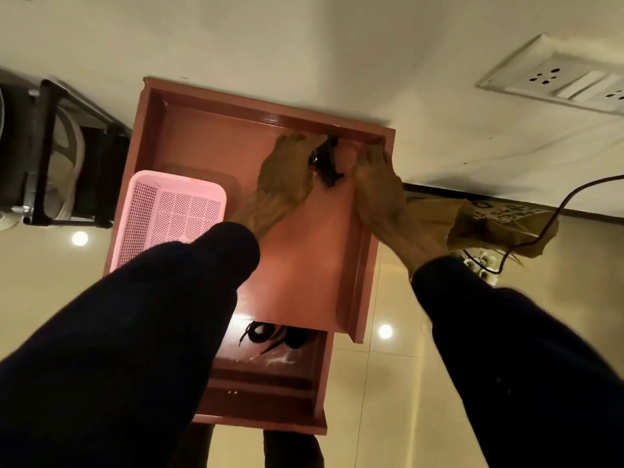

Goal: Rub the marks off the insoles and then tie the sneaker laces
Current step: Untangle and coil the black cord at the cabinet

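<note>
Nearest us, at the bottom of the frame, our two dark sleeves reach forward, the left sleeve (135, 332) filling the lower left and the right sleeve (506, 349) the lower right. Between them, low in the centre, a lower shelf (263, 383) holds a loose coil of dark laces (270, 334).

Above it lies the reddish-brown table (304, 282) with a raised rim. A pink basket (169, 211) with perforated walls sits at its left edge.

Toward the table's far right corner our hands are close together. The left hand (287, 173) has its fingers curled round a small dark object (326, 163) that lies on the tabletop. The right hand (378, 180) is just beside the object with bent fingers, and we cannot tell whether it grips it.

At the right, a brown paper bag (499, 224) carries dark print too blurred to read, and a cable (553, 214) crosses it. A black shoe rack (44, 146) stands at far left. A white socket plate (557, 79), with no legible lettering, is at upper right.
</note>
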`<state>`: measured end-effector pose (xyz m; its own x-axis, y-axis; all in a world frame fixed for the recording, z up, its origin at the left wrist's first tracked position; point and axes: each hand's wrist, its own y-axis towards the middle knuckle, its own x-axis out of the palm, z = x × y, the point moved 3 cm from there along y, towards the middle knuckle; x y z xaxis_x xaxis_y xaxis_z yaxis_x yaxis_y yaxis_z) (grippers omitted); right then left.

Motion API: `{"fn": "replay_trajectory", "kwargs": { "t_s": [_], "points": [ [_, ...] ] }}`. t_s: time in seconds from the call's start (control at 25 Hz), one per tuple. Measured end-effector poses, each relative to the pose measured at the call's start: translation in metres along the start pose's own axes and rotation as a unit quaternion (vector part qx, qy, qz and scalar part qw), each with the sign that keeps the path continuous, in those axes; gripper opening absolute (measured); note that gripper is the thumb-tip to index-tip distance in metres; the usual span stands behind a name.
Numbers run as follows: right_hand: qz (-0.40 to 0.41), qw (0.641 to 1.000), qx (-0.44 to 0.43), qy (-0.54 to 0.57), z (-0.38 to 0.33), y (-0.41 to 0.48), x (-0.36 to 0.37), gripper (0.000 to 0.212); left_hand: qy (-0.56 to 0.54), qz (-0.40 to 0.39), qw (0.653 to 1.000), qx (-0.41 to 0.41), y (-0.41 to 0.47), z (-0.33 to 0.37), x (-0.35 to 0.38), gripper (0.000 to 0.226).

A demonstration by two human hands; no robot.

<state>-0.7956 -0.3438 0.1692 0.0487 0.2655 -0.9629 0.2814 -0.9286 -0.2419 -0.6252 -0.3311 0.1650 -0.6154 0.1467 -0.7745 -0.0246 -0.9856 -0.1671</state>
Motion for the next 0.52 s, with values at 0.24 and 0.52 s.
{"fn": "replay_trajectory", "kwargs": {
  "t_s": [0.24,0.52],
  "points": [
    [-0.098,0.984,0.008,-0.148,-0.01,0.022,0.008,0.067,0.139,-0.001,0.99,0.008,-0.02,-0.001,0.004,0.036],
    [-0.099,0.991,0.039,-0.079,-0.032,-0.049,0.026,0.064,0.082,0.011,0.996,-0.027,-0.181,-0.03,-0.001,0.053]
  ]
}}
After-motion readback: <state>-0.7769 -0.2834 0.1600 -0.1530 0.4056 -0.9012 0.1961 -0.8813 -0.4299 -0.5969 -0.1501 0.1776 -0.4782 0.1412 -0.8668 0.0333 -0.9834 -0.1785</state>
